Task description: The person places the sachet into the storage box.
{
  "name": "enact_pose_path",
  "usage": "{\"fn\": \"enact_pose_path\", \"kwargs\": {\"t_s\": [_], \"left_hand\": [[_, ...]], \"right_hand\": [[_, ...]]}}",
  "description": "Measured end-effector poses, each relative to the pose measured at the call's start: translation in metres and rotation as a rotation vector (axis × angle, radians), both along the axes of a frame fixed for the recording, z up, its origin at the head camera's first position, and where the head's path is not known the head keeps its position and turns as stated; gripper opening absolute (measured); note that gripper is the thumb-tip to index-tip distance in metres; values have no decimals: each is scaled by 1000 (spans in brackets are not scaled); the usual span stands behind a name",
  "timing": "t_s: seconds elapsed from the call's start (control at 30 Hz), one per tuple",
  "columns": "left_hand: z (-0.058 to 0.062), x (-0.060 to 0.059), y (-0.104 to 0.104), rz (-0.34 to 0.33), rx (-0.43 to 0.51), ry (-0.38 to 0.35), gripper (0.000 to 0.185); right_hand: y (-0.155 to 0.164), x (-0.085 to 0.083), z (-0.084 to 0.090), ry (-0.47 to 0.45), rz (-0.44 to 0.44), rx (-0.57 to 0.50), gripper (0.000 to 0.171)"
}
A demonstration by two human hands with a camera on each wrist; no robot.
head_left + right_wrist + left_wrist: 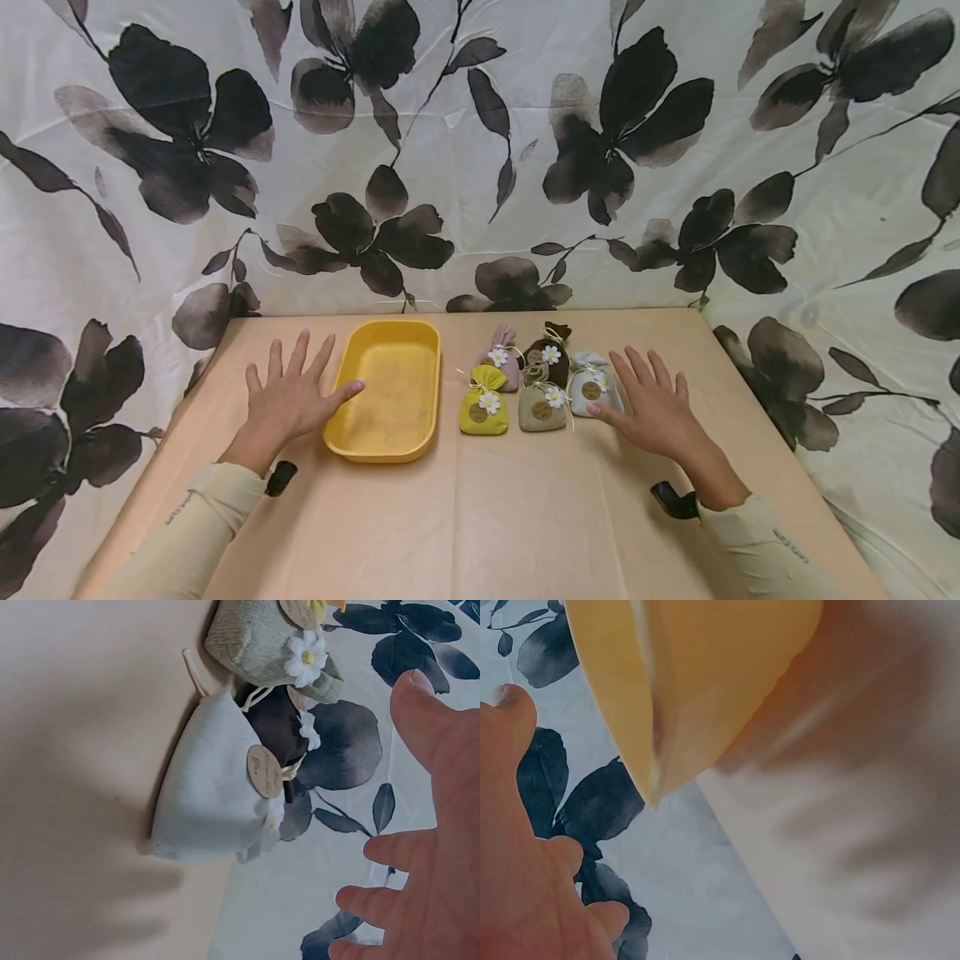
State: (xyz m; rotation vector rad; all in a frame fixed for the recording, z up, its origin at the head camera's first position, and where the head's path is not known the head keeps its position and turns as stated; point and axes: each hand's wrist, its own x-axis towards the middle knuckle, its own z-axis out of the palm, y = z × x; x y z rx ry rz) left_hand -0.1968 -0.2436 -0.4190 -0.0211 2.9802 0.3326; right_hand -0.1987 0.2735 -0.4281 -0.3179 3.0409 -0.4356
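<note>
Two hands lie flat, palms down, on a tan tabletop [480, 517] backed by cloth printed with dark flowers. The left hand [288, 400] has its fingers spread and straight, holding nothing; its thumb tip touches, or nearly touches, the left rim of a yellow tray [390, 387]. The tray is empty and sits left of centre, toward the far edge.

The right hand [652, 408] is also spread and holds nothing. Its thumb rests just beside a pale blue pouch [592, 390]. That pouch is the rightmost of five small drawstring pouches clustered right of the tray: a yellow-green pouch [483, 404] and a grey-green pouch [542, 406] in the near row with it, a pink pouch [504, 357] and a dark brown pouch [547, 357] behind. Each carries a daisy and a round tag.

From the right wrist view, the pale blue pouch [214, 787] leans against its neighbours. Lifting it cleanly would likely mean pinching it at the tied neck, so the neighbours stay put. The tray looks light; the left hand is well placed to steady it.
</note>
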Motion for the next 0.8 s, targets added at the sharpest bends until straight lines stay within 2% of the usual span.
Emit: {"fn": "enact_pose_path", "kwargs": {"t_s": [0.27,0.63,0.8], "left_hand": [[-8,-2,-2,5,45,-30,105],[-12,-6,-1,3,136,-86,108],[-14,-7,-2,-21,218,-117,109]], "right_hand": [[1,-2,-5,-9,-12,-14,97],[5,-2,-12,-17,-11,-18,97],[6,-2,-14,-17,-9,-27,97]]}}
